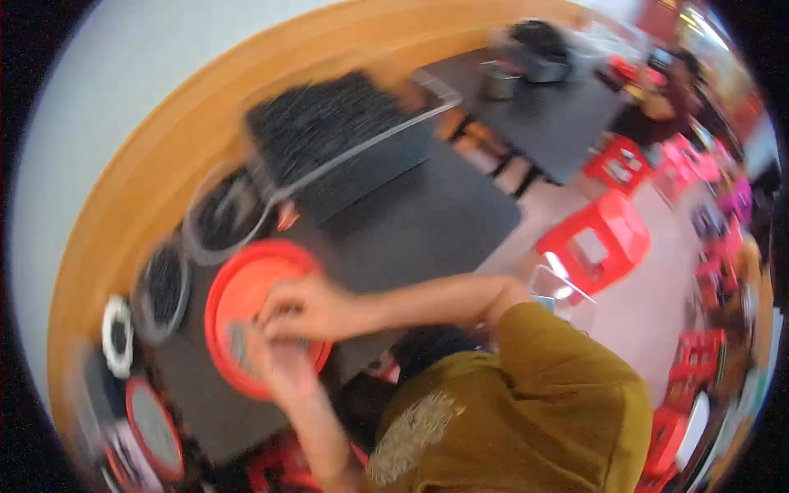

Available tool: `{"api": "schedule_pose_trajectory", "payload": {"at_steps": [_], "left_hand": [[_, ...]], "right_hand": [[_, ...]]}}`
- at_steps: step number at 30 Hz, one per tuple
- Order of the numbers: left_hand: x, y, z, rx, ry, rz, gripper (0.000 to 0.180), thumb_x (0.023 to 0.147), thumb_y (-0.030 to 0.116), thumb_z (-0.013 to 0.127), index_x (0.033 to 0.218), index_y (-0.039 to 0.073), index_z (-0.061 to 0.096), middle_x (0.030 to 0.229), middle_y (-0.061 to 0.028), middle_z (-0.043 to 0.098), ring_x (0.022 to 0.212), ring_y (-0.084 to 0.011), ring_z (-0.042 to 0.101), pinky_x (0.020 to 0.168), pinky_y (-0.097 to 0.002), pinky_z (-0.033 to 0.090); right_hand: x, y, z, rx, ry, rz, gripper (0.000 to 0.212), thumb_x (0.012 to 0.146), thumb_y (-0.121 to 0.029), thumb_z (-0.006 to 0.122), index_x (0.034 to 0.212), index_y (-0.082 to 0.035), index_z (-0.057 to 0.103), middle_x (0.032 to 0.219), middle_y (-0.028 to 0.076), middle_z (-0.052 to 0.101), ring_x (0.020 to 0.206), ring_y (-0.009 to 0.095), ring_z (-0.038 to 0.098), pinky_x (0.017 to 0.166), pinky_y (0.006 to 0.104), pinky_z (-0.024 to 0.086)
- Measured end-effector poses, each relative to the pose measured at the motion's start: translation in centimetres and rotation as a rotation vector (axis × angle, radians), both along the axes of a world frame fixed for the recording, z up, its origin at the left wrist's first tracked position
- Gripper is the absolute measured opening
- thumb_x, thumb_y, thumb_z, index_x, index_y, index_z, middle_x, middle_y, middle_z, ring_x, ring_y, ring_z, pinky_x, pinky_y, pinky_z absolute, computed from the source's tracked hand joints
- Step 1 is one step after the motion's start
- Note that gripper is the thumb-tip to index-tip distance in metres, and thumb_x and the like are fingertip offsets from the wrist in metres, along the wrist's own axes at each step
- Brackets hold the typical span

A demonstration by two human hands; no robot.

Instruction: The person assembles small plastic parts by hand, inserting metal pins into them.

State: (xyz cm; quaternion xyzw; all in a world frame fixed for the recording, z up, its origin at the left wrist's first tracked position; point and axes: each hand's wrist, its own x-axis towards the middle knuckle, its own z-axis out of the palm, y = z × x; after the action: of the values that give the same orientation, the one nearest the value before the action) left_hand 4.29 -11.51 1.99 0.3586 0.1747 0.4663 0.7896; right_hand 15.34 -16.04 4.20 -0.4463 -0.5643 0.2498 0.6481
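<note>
Both of my hands are over a round red basin [215,308] on a dark table, and motion blurs them. My right hand [308,308] reaches in from the right with its fingers curled together in a pinch. What it holds, if anything, is too small to make out. Just below it and touching or nearly touching it is my left hand [279,357], its fingers smeared. Some grey material [238,341] shows inside the basin beside the left hand; its kind cannot be told.
Behind the basin stands a clear bin [337,123] full of thin black pieces. Two round clear tubs [222,218] [164,287] with dark contents line the wall side. Near the left edge lie a white ring-shaped thing [117,337] and a red-rimmed tray [154,427]. Red stools [604,238] stand right; a person [670,99] sits farther off.
</note>
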Motion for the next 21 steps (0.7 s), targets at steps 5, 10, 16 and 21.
{"api": "schedule_pose_trajectory", "payload": {"at_steps": [5,10,16,21], "left_hand": [[1.2,0.0,-0.4,-0.267,-0.216,-0.023,0.020,0.077,0.009,0.054,0.095,0.003,0.053,0.092,-0.0045,0.054,0.085,-0.0137,0.050,0.077,-0.0260,0.039],[0.0,0.8,0.1,-0.327,-0.310,-0.036,0.015,0.078,0.011,0.053,0.092,0.006,0.053,0.090,-0.0033,0.055,0.082,-0.0116,0.050,0.075,-0.0243,0.039],[-0.8,0.2,0.7,-0.274,-0.250,-0.054,0.014,0.077,0.017,0.055,0.088,0.008,0.055,0.088,-0.0015,0.056,0.084,-0.0111,0.049,0.075,-0.0248,0.038],[-0.8,-0.4,0.5,-0.143,-0.230,-0.001,0.015,0.076,0.014,0.056,0.090,0.007,0.056,0.090,-0.0024,0.056,0.085,-0.0125,0.049,0.078,-0.0257,0.036]], "right_hand": [[0.6,0.3,-0.6,-0.188,0.238,0.069,0.013,0.074,-0.001,0.055,0.087,0.002,0.054,0.082,0.008,0.058,0.071,0.011,0.055,0.061,0.0231,0.046],[-0.6,1.7,-1.5,-0.090,0.365,0.117,0.011,0.073,0.000,0.057,0.083,0.001,0.053,0.075,0.005,0.057,0.062,0.009,0.053,0.055,0.0218,0.044],[-1.3,1.1,-1.4,-0.094,0.359,0.157,0.013,0.072,0.001,0.057,0.085,0.002,0.052,0.081,0.008,0.057,0.065,0.011,0.054,0.057,0.0225,0.045],[-1.7,0.6,-1.6,-0.014,0.373,0.120,0.013,0.072,0.002,0.057,0.084,0.003,0.053,0.082,0.008,0.057,0.072,0.011,0.055,0.064,0.0230,0.046]]}}
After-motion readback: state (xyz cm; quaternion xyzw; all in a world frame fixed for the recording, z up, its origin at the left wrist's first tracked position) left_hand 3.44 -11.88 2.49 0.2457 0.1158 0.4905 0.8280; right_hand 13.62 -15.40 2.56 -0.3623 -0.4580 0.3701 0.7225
